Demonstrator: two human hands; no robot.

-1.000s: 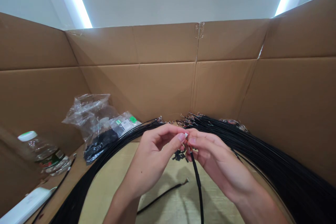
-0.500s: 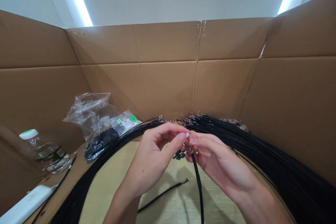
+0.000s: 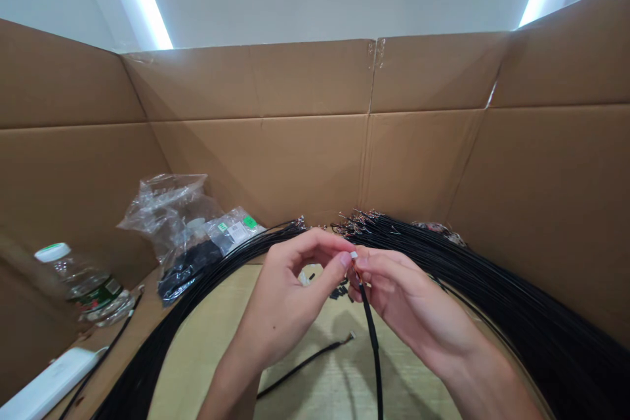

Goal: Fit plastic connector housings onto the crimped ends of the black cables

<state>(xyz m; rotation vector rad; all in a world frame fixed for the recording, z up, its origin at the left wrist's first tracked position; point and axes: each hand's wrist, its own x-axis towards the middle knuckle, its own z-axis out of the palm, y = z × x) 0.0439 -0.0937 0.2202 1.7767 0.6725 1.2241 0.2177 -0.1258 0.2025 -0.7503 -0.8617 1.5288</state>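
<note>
My left hand (image 3: 295,295) pinches a small white connector (image 3: 353,254) between thumb and index finger. My right hand (image 3: 418,308) has its fingers closed on the thin colored wires just below that connector, where they come out of a black cable (image 3: 373,341). The cable hangs down between the hands to the bottom edge. Below them, a second black cable (image 3: 308,364) with a small connector at its end lies on the pale work surface (image 3: 211,335). Small black pieces (image 3: 339,290) lie behind the fingers, partly hidden.
Black cable bundles curve along the left (image 3: 172,321) and right (image 3: 492,289). Clear plastic bags (image 3: 182,223), a water bottle (image 3: 93,289) and a white box-shaped item (image 3: 54,384) are at the left. Cardboard walls (image 3: 305,164) surround the surface.
The connector has shifted very slightly to the right between the fingertips. The left thumb has moved a little, and more of the small black pieces show behind it.
</note>
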